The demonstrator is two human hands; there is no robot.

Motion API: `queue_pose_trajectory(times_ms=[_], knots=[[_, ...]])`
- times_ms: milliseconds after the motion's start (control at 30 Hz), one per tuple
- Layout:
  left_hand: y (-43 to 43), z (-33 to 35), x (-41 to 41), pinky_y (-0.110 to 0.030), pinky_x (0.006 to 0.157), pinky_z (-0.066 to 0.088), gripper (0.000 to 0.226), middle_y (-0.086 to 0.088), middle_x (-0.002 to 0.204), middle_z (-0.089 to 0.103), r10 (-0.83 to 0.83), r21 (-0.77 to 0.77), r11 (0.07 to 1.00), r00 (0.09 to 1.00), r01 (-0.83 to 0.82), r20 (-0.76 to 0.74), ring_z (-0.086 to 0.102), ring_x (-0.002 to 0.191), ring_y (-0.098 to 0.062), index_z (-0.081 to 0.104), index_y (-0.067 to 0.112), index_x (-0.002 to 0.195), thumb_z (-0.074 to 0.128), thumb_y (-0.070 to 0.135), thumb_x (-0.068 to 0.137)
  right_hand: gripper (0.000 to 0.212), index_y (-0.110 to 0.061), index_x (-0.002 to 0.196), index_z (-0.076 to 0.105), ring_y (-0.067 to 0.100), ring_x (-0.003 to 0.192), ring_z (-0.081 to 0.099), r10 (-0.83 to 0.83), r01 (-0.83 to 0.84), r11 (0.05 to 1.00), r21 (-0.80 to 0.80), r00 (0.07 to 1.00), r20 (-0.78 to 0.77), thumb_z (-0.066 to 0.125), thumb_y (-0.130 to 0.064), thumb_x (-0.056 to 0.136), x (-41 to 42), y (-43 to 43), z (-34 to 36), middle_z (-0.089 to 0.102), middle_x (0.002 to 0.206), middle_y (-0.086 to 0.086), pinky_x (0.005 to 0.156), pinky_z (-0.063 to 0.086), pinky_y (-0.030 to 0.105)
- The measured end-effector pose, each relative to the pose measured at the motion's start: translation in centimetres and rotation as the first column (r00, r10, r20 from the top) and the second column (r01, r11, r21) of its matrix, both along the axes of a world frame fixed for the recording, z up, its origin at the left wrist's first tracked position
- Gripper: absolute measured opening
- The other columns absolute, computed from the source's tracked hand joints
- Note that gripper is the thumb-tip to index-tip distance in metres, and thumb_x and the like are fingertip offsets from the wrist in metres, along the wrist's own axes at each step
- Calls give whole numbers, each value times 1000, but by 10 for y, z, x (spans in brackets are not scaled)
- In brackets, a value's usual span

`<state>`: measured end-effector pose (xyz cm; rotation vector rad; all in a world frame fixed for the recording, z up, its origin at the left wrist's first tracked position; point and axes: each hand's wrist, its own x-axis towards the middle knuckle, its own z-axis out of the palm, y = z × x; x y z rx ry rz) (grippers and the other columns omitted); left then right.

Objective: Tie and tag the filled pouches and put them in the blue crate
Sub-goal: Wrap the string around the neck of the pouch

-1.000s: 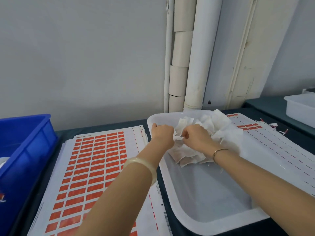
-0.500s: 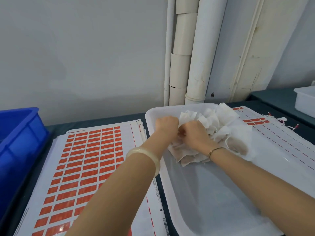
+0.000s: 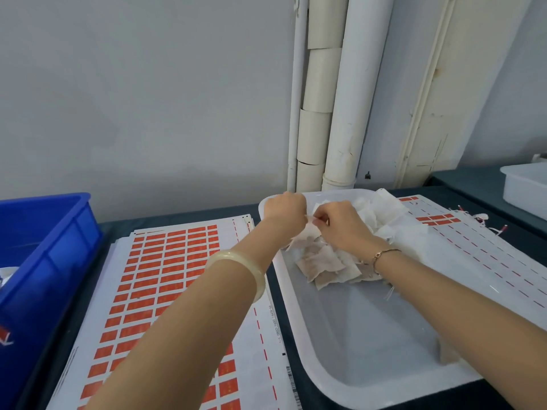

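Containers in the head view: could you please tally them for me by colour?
Blue: 1, the blue crate at the left.
White: 2, the white tray holding the pouches, and a second white tray at the far right edge.
Total: 3

wall (image 3: 142,99): pale grey | pipes (image 3: 340,99): white, vertical | tabletop (image 3: 177,216): dark

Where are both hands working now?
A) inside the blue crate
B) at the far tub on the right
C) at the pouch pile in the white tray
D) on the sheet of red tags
C: left hand and right hand both grip a pouch over the pile in the white tray.
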<state>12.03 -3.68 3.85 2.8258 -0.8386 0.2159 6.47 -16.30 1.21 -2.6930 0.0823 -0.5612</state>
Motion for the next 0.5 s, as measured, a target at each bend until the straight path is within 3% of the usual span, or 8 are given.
queue_pose_trajectory(times_ms=[200,367,500], knots=[[25,22,-25,-29,69,40,16,-3,96,68,-27,-148,989,997,17,-69,59,87,-26,71,19,101,63,29,91,11,-11,90,73,7,65,51,38,-40,998,40,998,55,65,-17,89,-27,8,22,71,83,1,69,39,19],[60,40,-54,-32,75,50,18,1,97,70,-53,-326,945,996,28,-66,63,92,-23,72,19,99,65,33,89,9,-15,90,75,-7,63,54,37,-53,989,135,992,117,70,-21,85,-57,27,48,68,78,-8,60,39,2],[97,53,-82,-34,77,55,17,3,87,69,-73,-410,911,996,49,-44,65,86,-20,73,18,95,66,32,88,6,-16,88,75,5,66,57,81,-116,976,186,979,186,71,-19,84,-79,60,66,71,79,-3,67,46,16]])
